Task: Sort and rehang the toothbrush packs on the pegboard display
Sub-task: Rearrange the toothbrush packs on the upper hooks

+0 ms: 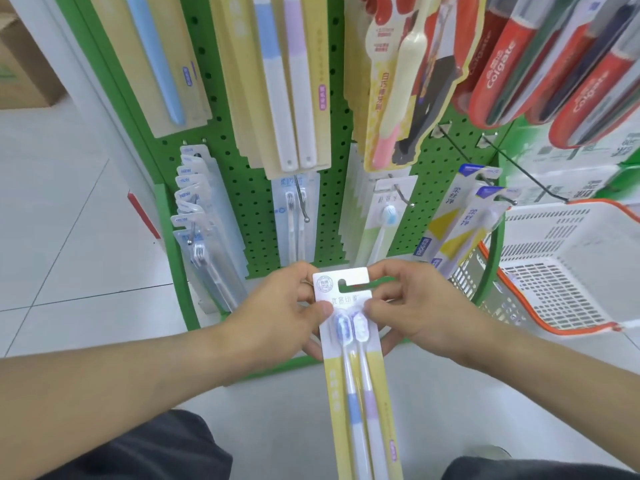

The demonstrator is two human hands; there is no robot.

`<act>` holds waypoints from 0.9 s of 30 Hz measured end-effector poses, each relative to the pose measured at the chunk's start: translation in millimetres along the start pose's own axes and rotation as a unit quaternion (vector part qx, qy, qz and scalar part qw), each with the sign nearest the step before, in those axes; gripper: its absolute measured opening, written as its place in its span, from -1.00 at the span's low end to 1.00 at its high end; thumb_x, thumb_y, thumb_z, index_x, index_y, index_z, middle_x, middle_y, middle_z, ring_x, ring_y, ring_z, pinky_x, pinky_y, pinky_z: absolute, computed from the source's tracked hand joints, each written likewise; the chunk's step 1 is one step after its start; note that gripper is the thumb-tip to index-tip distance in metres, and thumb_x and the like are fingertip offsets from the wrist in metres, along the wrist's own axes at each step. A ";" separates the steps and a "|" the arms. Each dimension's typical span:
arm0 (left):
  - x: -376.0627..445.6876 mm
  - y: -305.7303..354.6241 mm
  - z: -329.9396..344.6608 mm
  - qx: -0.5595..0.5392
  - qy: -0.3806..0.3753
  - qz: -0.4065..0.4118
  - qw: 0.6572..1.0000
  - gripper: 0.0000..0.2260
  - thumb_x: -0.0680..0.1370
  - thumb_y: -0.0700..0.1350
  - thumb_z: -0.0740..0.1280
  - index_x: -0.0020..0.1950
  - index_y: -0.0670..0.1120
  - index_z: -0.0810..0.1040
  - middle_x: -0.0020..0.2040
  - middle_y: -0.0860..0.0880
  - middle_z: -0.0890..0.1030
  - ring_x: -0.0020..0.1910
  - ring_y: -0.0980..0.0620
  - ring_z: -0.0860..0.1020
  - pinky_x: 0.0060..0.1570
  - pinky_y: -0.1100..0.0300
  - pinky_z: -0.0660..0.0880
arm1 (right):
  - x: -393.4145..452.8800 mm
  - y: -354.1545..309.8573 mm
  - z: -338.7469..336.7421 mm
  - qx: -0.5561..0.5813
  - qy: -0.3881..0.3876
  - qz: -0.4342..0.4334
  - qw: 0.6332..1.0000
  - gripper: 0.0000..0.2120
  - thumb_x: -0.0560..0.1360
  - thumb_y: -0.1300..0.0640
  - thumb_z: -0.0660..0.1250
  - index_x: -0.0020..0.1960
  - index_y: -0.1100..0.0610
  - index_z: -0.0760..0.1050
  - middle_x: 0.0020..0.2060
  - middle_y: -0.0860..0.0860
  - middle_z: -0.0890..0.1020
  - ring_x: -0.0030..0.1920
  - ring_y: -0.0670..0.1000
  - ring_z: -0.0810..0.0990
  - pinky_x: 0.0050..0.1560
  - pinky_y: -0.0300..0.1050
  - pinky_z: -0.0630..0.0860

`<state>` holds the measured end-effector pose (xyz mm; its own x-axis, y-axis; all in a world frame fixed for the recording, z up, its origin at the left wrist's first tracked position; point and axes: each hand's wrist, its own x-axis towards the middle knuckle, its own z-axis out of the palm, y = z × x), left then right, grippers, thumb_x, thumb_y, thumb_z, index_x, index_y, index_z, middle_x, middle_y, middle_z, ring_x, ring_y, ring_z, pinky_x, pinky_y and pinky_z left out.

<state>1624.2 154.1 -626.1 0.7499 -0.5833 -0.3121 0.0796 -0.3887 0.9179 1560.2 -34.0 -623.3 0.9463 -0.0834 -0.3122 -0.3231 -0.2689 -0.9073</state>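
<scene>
Both hands, left hand [277, 306] and right hand [412, 306], pinch the top of the twin toothbrush pack [353, 344] low before the green pegboard [249, 188]; advise keeping the card level and lining its hang slot [349, 285] with a matching hook.
</scene>
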 end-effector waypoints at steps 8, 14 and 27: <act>-2.8 -4.8 -3.6 0.005 -0.024 0.006 1.000 -0.65 0.53 -0.46 0.30 0.22 -0.14 0.41 0.01 -0.07 0.72 -0.02 -0.28 0.64 -0.13 -0.12 0.67 | -0.8 0.9 -2.1 0.040 -0.022 -0.005 0.999 -0.72 0.52 0.47 0.37 0.18 0.22 0.55 -0.11 0.37 0.66 -0.22 0.23 0.68 -0.22 0.13 0.70; -2.3 -1.9 -1.9 -0.018 -0.063 -0.035 0.997 -0.64 0.58 -0.40 0.27 0.27 -0.04 0.36 -0.08 -0.11 0.74 -0.17 -0.08 0.72 -0.21 0.07 0.67 | -0.6 2.6 -0.9 0.074 -0.018 0.017 0.997 -0.65 0.49 0.51 0.37 0.16 0.17 0.61 -0.04 0.39 0.66 -0.18 0.27 0.68 -0.27 0.02 0.67; -2.3 -5.1 -6.0 0.010 -0.081 -0.072 0.994 -0.80 0.55 -0.38 0.35 0.14 -0.20 0.56 -0.06 -0.12 0.74 -0.05 -0.15 0.72 0.00 0.02 0.67 | 2.0 1.1 6.6 0.135 0.013 0.056 0.989 -0.58 0.42 0.59 0.35 0.17 0.22 0.56 -0.18 0.18 0.70 -0.24 0.14 0.69 -0.26 0.03 0.69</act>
<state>1626.0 161.7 -628.6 0.6164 -0.6273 -0.4760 0.1631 -0.4896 0.8565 1561.6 -28.2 -626.8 0.9035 -0.1242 -0.4101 -0.4122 0.0097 -0.9110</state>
